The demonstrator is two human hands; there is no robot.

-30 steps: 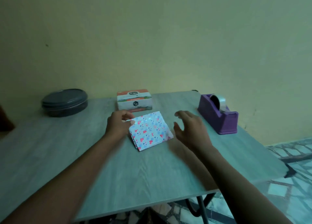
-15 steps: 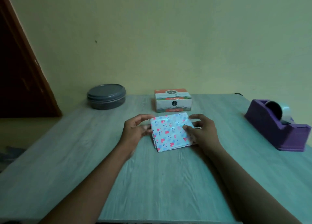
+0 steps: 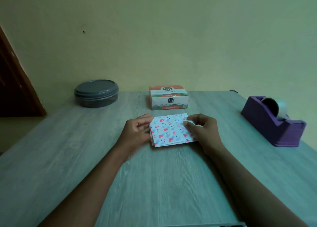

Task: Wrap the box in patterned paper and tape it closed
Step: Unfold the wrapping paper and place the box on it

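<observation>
Grey tin: a round lidded tin [image 3: 96, 93] stands at about 10 o'clock from the paper, well apart from it, near the far edge of the bench [image 3: 68, 158].
Left hand: the left hand [image 3: 137, 130] rests on the bench at 9 o'clock of the paper; its fingers [image 3: 145, 118] are curled on the left edge of the folded stack and grip it lightly.
Patterned paper: the patterned paper [image 3: 169, 130] lies flat in the middle of the bench, folded into a thick rectangle with several layers showing at the near edge. It has pink and blue hearts on white.
Box: the box [image 3: 169, 97], a tea carton, stands at 12 o'clock from the paper, just beyond it and not touching it. Nothing covers it.
Right hand: the right hand [image 3: 203, 130] is at 3 o'clock of the paper. Thumb and forefinger are pinched together on the top layer near the far right corner, so I judge the grip is on one sheet only.
Tape dispenser: a purple tape dispenser [image 3: 272, 122] with a roll sits at 3 o'clock, well apart, untouched.
Progress: the task is at its very beginning, I think. The paper is not yet unfolded, the box is not placed on it, no tape is cut. Unfolding, placing, wrapping, folding the ends and taping are all left.
</observation>
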